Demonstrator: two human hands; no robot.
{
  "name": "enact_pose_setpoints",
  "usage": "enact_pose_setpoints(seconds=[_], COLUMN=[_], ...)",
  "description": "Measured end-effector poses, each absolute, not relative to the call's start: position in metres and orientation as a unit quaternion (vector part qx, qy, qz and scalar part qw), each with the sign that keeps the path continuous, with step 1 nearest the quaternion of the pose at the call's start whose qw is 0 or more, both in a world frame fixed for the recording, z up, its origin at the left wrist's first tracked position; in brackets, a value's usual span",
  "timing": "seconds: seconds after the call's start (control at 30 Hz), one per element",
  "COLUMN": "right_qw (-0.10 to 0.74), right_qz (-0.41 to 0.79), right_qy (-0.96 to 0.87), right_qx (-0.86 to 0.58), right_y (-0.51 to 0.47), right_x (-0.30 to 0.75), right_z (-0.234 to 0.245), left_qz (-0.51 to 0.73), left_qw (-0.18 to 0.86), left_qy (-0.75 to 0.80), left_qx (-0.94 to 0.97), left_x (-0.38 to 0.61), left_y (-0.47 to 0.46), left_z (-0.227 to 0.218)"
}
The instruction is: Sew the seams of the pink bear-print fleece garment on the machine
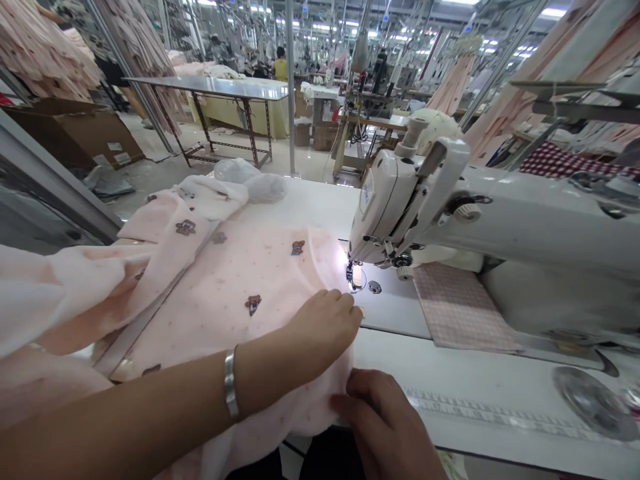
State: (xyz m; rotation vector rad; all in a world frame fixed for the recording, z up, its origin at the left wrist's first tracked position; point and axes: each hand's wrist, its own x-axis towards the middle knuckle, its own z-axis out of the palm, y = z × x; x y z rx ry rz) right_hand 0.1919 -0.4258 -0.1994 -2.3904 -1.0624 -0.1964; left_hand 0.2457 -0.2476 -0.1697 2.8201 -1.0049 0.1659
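Observation:
A pale pink fleecy garment [225,280] with small bear prints lies spread over the white sewing table, its right edge reaching the lit needle area of the sewing machine [385,207]. My left hand [327,323], with a silver bracelet at the wrist, is closed on that edge just in front of the presser foot [351,275]. Lower down, my right hand [383,413] pinches the same edge near the table's front. The garment's lower part hangs toward my lap. My left fingertips are partly hidden behind the knuckles.
A pink checked cloth [463,307] lies under the machine arm. Along the front of the tabletop [480,373] runs a printed ruler [465,407]. Clear plastic [250,180] sits behind the garment. Farther back are a metal table [215,87], a cardboard box [75,137] and hanging pink fabric [453,83].

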Motion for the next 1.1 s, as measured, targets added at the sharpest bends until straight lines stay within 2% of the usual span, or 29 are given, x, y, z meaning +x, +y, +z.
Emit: enact_pose_setpoints(seconds=[0.1, 0.2, 0.3, 0.43, 0.77, 1.1], right_qw=[0.244, 0.201, 0.158, 0.119, 0.128, 0.107], right_qz=[-0.069, -0.142, -0.199, -0.191, -0.205, -0.183], right_qy=[-0.388, -0.494, -0.581, -0.591, -0.578, -0.559], right_qx=[-0.886, -0.834, -0.773, -0.775, -0.779, -0.801], right_y=[-0.426, -0.423, -0.419, -0.416, -0.419, -0.426], right_x=[0.200, 0.218, 0.243, 0.268, 0.276, 0.271], right_z=[-0.196, -0.188, -0.179, -0.174, -0.179, -0.183], left_qz=[0.083, 0.084, 0.070, 0.066, 0.109, 0.117], left_qw=[0.104, 0.140, 0.176, 0.206, 0.199, 0.271], left_qy=[-0.306, -0.302, -0.301, -0.297, -0.324, -0.449], left_qx=[0.943, 0.939, 0.935, 0.930, 0.919, 0.844], left_x=[0.227, 0.230, 0.252, 0.280, 0.289, 0.297], left_y=[-0.237, -0.223, -0.215, -0.211, -0.208, -0.196], left_z=[-0.189, -0.198, -0.195, -0.188, -0.198, -0.197])
